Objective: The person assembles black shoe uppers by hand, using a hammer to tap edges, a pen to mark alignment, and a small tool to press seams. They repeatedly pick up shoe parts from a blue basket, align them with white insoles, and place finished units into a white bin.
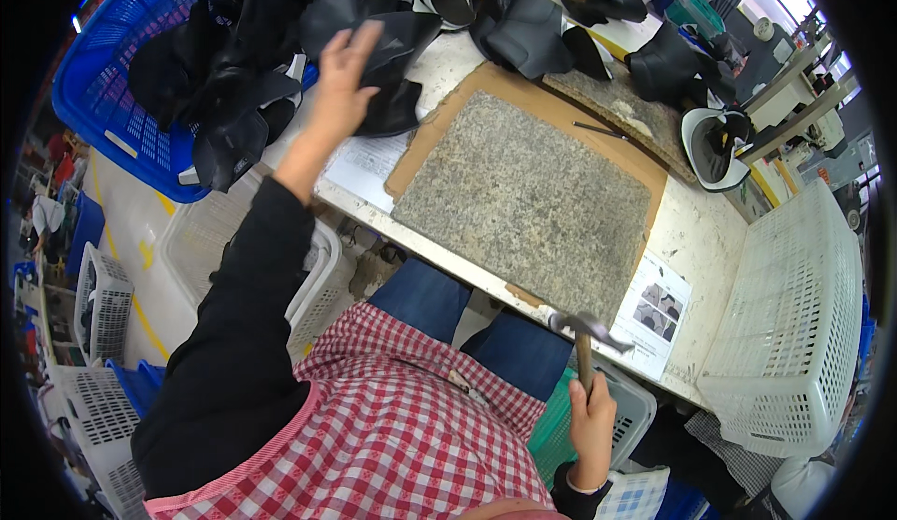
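Observation:
My left hand (341, 90) reaches over the far left of the table with its fingers spread, slightly smeared by motion. It is over or against black leather-like shoe upper pieces (397, 39); whether it touches them I cannot tell. Around a wooden handle, my right hand (593, 422) is closed, holding a hammer (585, 356) upright by the table's front edge. The hammer's metal head is up, overlapping the near right corner of a speckled grey stone slab (528, 198). Under the slab lies brown cardboard (411, 170).
A blue basket (121, 137) heaped with black pieces stands at the left. More black uppers (523, 34) line the table's back, beside a smaller slab (635, 113) with a thin dark tool (600, 130). A white basket (785, 333) and a printed sheet (659, 314) are at the right.

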`<state>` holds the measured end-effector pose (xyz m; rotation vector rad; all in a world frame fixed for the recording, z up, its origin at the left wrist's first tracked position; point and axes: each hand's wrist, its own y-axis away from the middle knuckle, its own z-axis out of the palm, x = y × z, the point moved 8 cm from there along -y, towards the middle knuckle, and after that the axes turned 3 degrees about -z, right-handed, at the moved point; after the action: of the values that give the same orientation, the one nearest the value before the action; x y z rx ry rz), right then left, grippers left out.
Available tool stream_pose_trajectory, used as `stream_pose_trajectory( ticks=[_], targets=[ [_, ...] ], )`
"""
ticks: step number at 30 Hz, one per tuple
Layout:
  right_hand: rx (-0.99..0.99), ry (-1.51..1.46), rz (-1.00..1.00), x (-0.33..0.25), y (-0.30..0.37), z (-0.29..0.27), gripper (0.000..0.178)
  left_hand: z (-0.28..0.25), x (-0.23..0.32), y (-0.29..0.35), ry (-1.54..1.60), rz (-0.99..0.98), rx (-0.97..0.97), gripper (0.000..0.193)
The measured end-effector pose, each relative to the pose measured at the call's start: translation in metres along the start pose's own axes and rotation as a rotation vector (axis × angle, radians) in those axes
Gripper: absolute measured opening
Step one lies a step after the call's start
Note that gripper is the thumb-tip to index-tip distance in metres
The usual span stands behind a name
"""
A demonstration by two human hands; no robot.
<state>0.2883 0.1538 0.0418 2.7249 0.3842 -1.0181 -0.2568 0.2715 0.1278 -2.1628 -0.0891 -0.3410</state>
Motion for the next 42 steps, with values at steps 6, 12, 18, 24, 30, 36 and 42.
stream_pose_trajectory(
  ticks=[6, 12, 18, 24, 30, 36, 42],
  targets=[
    [-0.042, -0.058, -0.145, -0.037, -0.026, 0.019, 0.025, -0.032, -0.059, -0.01, 0.031, -0.411, -0.313, 0.035],
    [0.075, 0.078, -0.276, -0.073, -0.032, -0.01, 0.02, -0.017, 0.061, -0.072, 0.567, -0.065, -0.28, 0.045],
    [0.184, 0.143, -0.28, -0.059, -0.07, -0.017, 0.019, 0.066, 0.207, 0.011, 0.235, 0.469, -0.45, 0.06],
    [0.13, 0.205, -0.203, -0.054, -0.098, -0.013, 0.029, 0.109, 0.219, 0.017, 0.287, 0.446, -0.59, 0.033],
    [0.12, 0.173, -0.262, -0.085, -0.131, -0.002, 0.031, 0.111, 0.212, -0.004, 0.4, 0.296, -0.771, 0.034],
    [0.124, 0.376, -0.195, -0.069, -0.146, 0.014, 0.029, 0.119, 0.209, -0.001, 0.324, 0.288, -0.818, 0.035],
    [0.067, 0.4, -0.36, -0.094, -0.15, 0.023, 0.031, 0.119, 0.202, -0.001, 0.371, 0.288, -0.795, 0.035]
  ],
)
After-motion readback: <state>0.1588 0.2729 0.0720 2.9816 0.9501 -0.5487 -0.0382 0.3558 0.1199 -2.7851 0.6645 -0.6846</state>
